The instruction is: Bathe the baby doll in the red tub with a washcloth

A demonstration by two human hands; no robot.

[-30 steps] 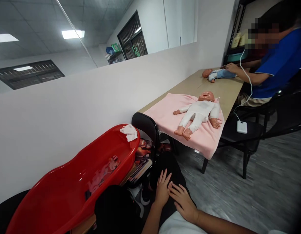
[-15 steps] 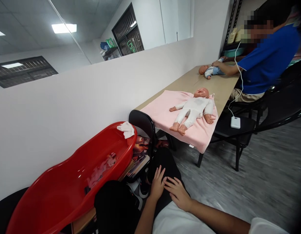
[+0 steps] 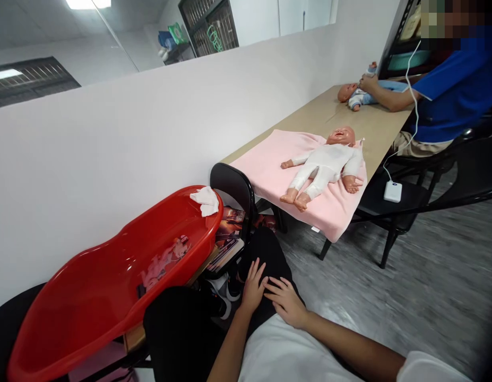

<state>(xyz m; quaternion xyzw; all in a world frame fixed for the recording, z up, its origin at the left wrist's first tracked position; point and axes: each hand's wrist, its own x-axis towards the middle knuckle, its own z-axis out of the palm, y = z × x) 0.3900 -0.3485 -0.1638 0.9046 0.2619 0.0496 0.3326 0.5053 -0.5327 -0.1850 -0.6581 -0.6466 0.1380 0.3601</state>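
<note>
Well ahead of hands (image 3: 286, 303): doll (image 3: 326, 163) on pink towel (image 3: 264, 162) | fingers (image 3: 257, 269) loosely spread | seemingly resting on thigh (image 3: 272, 250)

Head cam, seated height, looking forward and down over the lap (image 3: 269, 249). Left hand (image 3: 252, 290) and right hand (image 3: 288, 304) close in, 6 o'clock; red tub (image 3: 82, 302) near, 8 o'clock; table (image 3: 321, 114) farther off, 2 o'clock; wall (image 3: 170, 122) at 10.

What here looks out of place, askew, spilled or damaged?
Nothing looks spilled or damaged. One oddity: a white rectangular device, perhaps a power bank, lies on a black chair meant for sitting, its thin white cable strung through the air toward the blue-shirted co-worker, where someone could snag it.
</note>
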